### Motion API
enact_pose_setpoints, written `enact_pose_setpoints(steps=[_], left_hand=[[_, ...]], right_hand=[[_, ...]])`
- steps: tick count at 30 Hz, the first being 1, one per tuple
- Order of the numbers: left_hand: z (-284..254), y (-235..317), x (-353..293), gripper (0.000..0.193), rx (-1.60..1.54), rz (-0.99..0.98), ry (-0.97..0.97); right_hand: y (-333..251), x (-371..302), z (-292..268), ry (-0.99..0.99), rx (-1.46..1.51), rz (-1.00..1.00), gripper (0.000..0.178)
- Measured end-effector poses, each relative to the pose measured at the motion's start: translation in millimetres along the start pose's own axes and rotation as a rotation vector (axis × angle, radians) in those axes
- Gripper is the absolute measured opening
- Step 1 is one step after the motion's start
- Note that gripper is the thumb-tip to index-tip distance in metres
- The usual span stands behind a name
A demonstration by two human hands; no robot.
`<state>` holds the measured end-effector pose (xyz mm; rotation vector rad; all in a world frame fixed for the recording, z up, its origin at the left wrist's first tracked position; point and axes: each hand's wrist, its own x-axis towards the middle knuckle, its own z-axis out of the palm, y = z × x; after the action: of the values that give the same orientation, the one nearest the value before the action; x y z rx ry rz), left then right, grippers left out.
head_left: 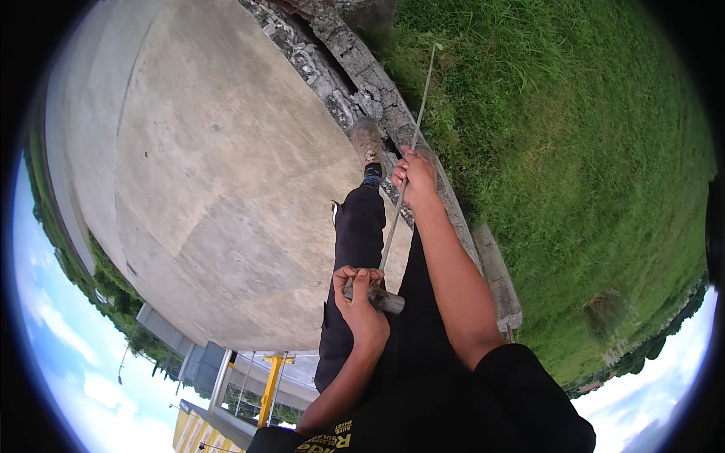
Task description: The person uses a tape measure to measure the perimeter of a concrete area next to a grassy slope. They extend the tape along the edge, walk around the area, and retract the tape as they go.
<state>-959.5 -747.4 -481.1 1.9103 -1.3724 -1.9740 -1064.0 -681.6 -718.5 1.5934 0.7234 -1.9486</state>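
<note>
A long-handled hammer (393, 229) lies slantwise in front of me, its thin grey handle pointing away over the grass edge. Its thick, cylindrical metal head (387, 301) is close to my body, above my dark trousers. My left hand (360, 302) is closed around the head end, fingers and thumb wrapped over it. Farther along, my right hand (415, 175) grips the handle around its middle, with the arm stretched forward. The far tip of the handle ends over the grass. My fingers partly cover the left part of the head.
My shoe (367, 140) is by a broken concrete curb (355, 53) with a long dark gap and loose rubble. Pale concrete paving (226, 166) spreads to the left; grass (574, 166) lies right. A yellow post (269, 389) and building stand at lower left.
</note>
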Motion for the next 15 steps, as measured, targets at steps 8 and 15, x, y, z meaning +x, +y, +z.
enact_pose_setpoints(steps=[8,15], left_hand=[[5.4,-21.1,16.8,0.017,0.016,0.073,-0.052],[0.9,-84.2,86.2,0.016,-0.185,-0.208,-0.341]], right_hand=[[17.2,58.1,-7.8,-0.028,0.076,0.265,0.009],[-97.1,-20.7,-64.8,0.237,0.017,-0.614,0.016]])
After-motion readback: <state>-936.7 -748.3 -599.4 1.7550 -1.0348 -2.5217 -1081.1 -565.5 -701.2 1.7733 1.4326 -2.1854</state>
